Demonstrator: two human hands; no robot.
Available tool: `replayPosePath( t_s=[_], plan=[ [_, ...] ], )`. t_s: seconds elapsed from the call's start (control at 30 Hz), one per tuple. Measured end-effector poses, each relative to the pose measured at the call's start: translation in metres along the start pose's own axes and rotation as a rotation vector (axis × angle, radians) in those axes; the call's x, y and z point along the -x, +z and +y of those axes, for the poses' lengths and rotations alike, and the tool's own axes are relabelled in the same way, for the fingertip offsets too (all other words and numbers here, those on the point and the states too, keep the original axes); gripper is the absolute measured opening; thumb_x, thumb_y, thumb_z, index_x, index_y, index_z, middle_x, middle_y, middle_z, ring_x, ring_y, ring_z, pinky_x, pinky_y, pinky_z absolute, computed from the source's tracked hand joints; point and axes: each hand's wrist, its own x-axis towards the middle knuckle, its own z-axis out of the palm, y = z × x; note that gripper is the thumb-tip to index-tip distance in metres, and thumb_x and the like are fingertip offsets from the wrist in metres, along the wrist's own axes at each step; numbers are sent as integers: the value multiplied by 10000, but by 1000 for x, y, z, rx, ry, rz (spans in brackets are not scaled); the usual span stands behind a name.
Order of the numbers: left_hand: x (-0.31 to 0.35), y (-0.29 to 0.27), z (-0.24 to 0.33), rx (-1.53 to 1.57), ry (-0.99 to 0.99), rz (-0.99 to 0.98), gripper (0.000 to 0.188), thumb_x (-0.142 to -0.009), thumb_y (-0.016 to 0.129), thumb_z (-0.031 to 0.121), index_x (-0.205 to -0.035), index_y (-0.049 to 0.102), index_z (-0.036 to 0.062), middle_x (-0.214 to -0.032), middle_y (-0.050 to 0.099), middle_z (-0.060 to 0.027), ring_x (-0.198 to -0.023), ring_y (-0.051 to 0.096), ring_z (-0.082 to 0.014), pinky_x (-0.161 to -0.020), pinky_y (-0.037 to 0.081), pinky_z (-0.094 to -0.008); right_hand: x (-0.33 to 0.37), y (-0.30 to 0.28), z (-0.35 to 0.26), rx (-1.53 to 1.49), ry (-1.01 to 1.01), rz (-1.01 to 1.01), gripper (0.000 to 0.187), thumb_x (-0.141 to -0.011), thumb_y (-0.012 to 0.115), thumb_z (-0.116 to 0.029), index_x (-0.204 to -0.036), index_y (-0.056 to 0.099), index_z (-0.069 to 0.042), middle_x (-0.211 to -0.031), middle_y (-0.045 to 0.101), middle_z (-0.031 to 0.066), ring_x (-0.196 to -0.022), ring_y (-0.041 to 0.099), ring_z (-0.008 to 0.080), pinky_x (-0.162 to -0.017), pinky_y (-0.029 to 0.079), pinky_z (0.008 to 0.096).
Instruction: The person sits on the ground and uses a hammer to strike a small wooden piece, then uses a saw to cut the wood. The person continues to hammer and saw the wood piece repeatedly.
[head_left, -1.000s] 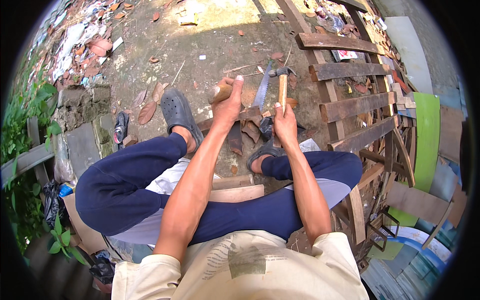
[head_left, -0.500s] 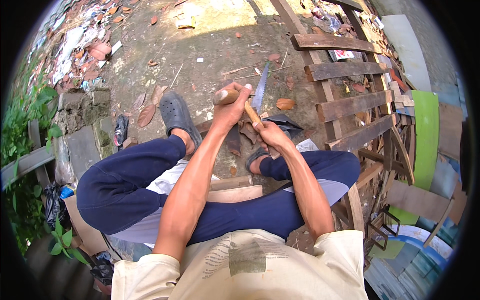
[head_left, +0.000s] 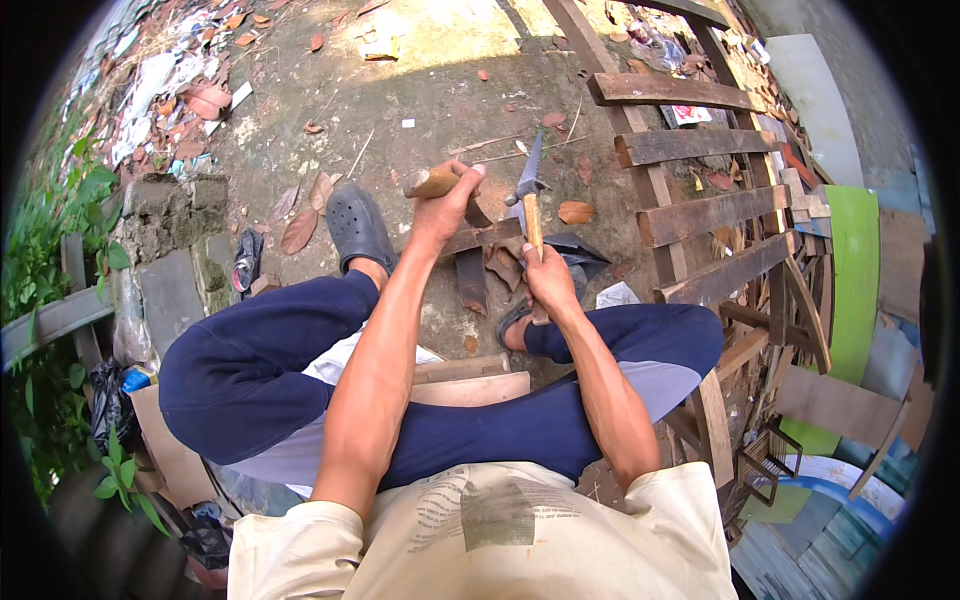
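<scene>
My left hand is closed around a thick piece of light wood, perhaps a tool handle; my fingers hide its other end. Held by its pale wooden handle, a hammer points away from me in my right hand. Its dark metal head lies in front of a toothed saw blade, which seems to rest on the ground. Below my hands, dark wooden strips lie between my feet. A crumpled black sheet is beside the hammer handle.
A slatted wooden frame stands to the right, with boards and a green panel behind it. Concrete blocks and a metal bar are at left. Dry leaves and litter are scattered on the ground.
My hands have moved apart. The left went slightly left with the wooden piece; the hammer swung upright in my right hand, its head now clear of my left hand.
</scene>
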Motion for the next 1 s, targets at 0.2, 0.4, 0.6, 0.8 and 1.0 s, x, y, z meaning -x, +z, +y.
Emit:
replayPosePath(
  t_s=[0.2, 0.4, 0.6, 0.8, 1.0],
  plan=[
    [-5, -1, 3, 20, 1, 15, 299, -918, 728, 311, -762, 643, 70, -733, 636, 15, -704, 565, -79, -663, 438, -266, -4, -2, 1, 167, -127, -163, 383, -1070, 505, -366, -986, 569, 2, -594, 515, 46, -399, 510, 164, -383, 419, 344],
    [-6, -9, 2, 67, 27, 19, 260, -941, 698, 250, -772, 626, 66, -747, 632, -9, -752, 589, -109, -732, 459, -288, -13, 4, 20, 161, -102, 100, 417, -1045, 499, -356, -1150, 627, 27, -721, 671, 218, -520, 665, 300, -560, 519, 443],
    [0, 1, 11, -107, -13, 65, 328, -924, 718, 363, -789, 646, 72, -710, 610, 26, -675, 544, -85, -644, 436, -286, 1, 0, -8, 125, -7, -218, 418, -1048, 502, -342, -1212, 615, 25, -725, 680, 223, -567, 686, 334, -582, 529, 467],
    [-13, 12, 19, -218, -14, -108, 341, -928, 720, 383, -809, 665, 69, -692, 611, 20, -667, 548, -91, -628, 446, -316, -12, -6, 7, 129, -124, 177, 442, -1041, 516, -384, -1176, 615, 25, -786, 693, 259, -710, 708, 416, -707, 535, 497],
    [-13, 53, 16, -283, 6, -102, 310, -937, 729, 351, -841, 702, 58, -686, 631, 2, -666, 552, -89, -632, 460, -333, -16, -7, 7, -44, -97, 76, 413, -1046, 510, -371, -1050, 598, 33, -671, 656, 166, -464, 649, 258, -488, 502, 404]
  ],
)
